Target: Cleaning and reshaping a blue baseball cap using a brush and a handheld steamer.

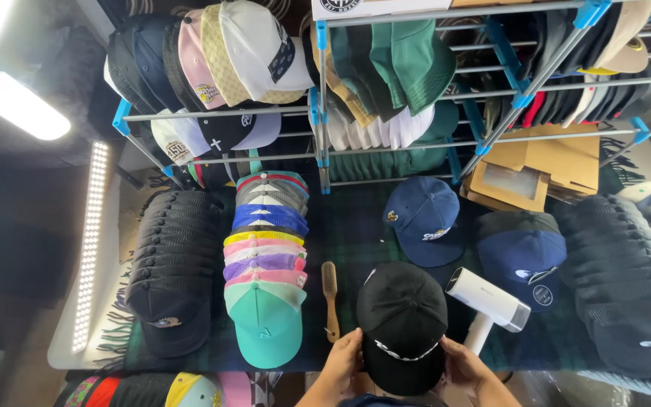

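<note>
Head view: both hands grip a black cap (402, 325) at the table's near edge, left hand (344, 358) on one side of its brim, right hand (461, 365) on the other. A white steamer (489, 304) lies just right, a wooden brush (331, 300) just left. Stacked coloured caps (267, 264) sit beyond the brush, navy caps (425, 220) farther back, a cap rack (386, 90) behind

A dark plaid-covered surface (356, 226) carries a black cap stack (171, 271), a coloured cap stack (267, 271), a wooden brush (331, 300), two navy caps (423, 220), a white steamer (489, 304) and flat cardboard (544, 162).
</note>
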